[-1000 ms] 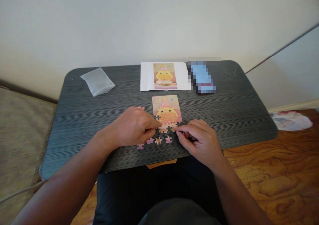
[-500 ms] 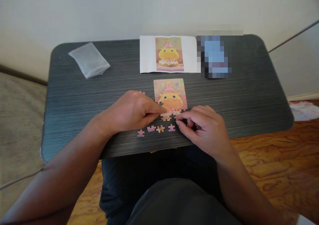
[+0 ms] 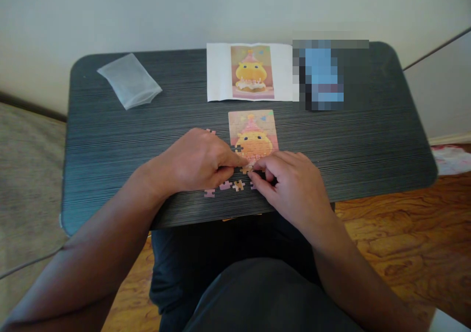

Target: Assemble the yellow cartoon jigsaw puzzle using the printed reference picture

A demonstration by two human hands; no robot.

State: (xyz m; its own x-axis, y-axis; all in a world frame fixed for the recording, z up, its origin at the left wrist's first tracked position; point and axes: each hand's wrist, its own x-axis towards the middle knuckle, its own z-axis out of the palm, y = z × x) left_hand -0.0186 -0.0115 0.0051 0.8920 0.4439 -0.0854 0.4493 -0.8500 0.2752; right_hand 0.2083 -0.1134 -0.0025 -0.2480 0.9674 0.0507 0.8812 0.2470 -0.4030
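Note:
A partly assembled jigsaw puzzle lies on the dark table, showing a yellow animal in a pink party hat. My left hand rests at its lower left, index finger stretched onto the puzzle and thumb apart below; its other fingers are hidden. At the lower edge my right hand pinches a puzzle piece between thumb and index finger, touching the joined pieces. Loose pieces lie nearer me: a pink piece, another pink piece and a tan piece. One more is partly covered by my right thumb.
Behind the puzzle lies a white sheet with the printed picture. A clear zip bag is at the back left, a blurred blue object at the back right. Another loose piece shows behind my left hand.
My right hand has moved a little left along the puzzle's lower edge, now covering part of a loose pink piece. My left hand stays almost in place. The view has shifted slightly.

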